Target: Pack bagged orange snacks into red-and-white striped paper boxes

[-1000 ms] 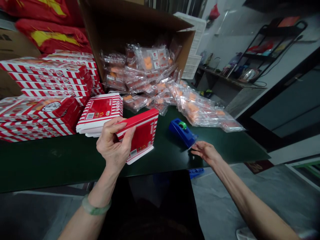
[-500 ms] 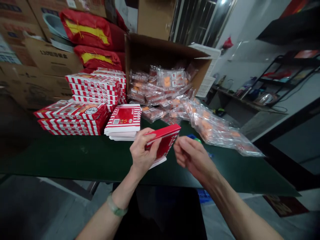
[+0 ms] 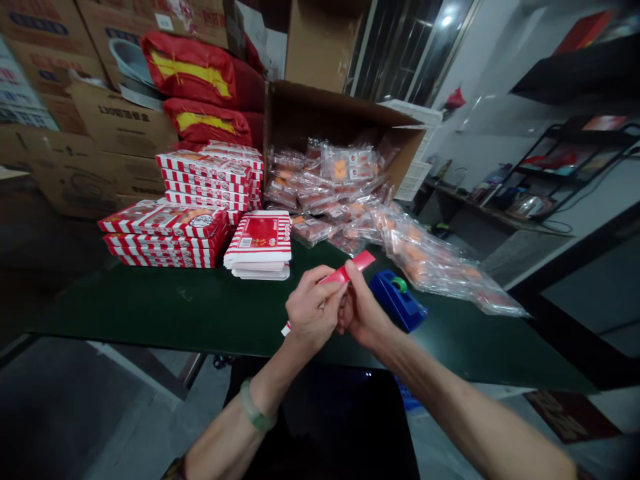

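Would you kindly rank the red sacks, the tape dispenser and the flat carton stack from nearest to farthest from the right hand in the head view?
1. Tape dispenser: just to the right of the right hand.
2. Flat carton stack: to the left and farther back.
3. Red sacks: farthest back, on the left.

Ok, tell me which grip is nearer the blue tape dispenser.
Right: the right grip is just left of the blue tape dispenser; the left grip is farther left.

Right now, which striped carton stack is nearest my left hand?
The stack with a barcode on its red top, nearest your left hand; other striped stacks lie farther left or behind.
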The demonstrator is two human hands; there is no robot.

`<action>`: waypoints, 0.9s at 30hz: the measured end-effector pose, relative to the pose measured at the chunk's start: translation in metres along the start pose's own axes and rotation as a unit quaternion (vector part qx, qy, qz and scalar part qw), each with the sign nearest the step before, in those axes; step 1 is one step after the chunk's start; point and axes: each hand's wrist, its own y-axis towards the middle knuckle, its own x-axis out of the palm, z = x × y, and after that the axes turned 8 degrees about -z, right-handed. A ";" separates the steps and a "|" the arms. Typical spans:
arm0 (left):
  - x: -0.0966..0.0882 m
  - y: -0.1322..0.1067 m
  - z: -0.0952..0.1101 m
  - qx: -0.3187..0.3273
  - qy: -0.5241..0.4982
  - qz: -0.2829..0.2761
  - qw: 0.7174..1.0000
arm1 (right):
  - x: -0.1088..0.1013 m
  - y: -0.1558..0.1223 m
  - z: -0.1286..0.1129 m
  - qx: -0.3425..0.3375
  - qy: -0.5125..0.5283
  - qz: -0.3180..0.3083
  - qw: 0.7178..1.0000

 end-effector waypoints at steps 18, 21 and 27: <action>-0.095 -0.023 -0.020 -0.169 0.242 0.046 0.954 | -0.040 0.005 -0.017 -0.263 -0.308 0.021 0.914; -0.088 -0.003 -0.014 -0.136 0.238 -0.177 0.945 | -0.021 -0.003 -0.033 -0.298 -0.463 -0.074 0.832; -0.102 0.003 -0.039 -0.356 0.175 -0.089 0.913 | -0.038 0.064 -0.074 -0.407 -0.474 0.117 0.772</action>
